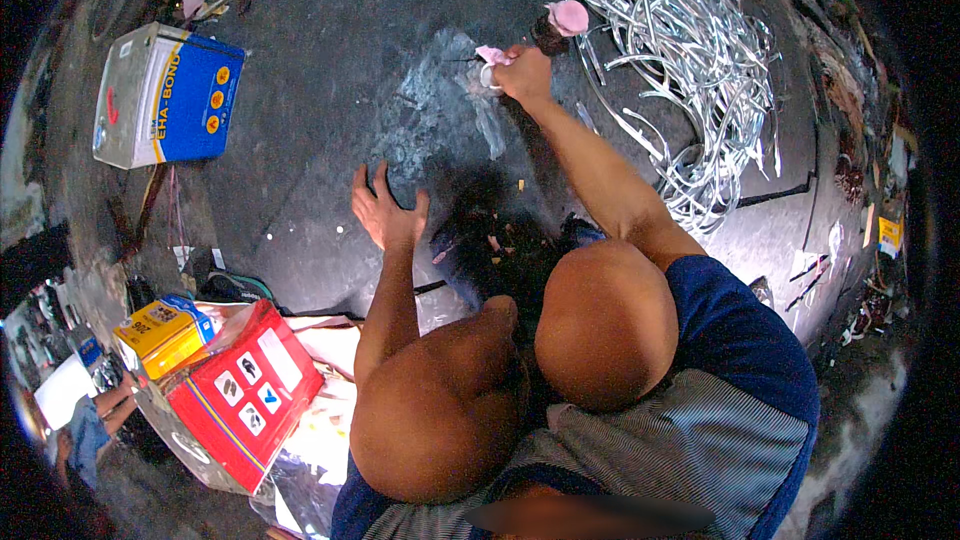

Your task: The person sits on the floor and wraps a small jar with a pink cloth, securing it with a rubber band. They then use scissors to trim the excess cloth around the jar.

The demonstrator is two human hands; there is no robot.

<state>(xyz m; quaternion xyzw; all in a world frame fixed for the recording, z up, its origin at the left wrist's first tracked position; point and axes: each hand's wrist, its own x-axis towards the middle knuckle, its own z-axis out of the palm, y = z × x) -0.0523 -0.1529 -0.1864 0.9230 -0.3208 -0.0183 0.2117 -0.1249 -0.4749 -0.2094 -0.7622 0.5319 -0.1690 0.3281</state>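
My right hand (522, 75) is closed at the far middle, reaching down to the dark floor sheet (300, 90). Its fingers grip a small white round-ended object (488, 76), with a pink scrap (490, 55) showing beside it; the exact kind is unclear. Pale whitish smears (430, 90) spread over the dark surface around that hand. Just beyond it, a pink round pad (568, 18) rests by a small dark container (547, 37). My left hand (385, 208) hovers nearer to me with fingers spread, holding nothing.
A heap of shiny silver strips (690, 80) lies at the right. A blue, white and yellow tin (190, 95) stands at the far left. Nearer left are a red tin (245, 395) and a yellow box (165, 335). Another person's legs (90, 430) show at the left edge.
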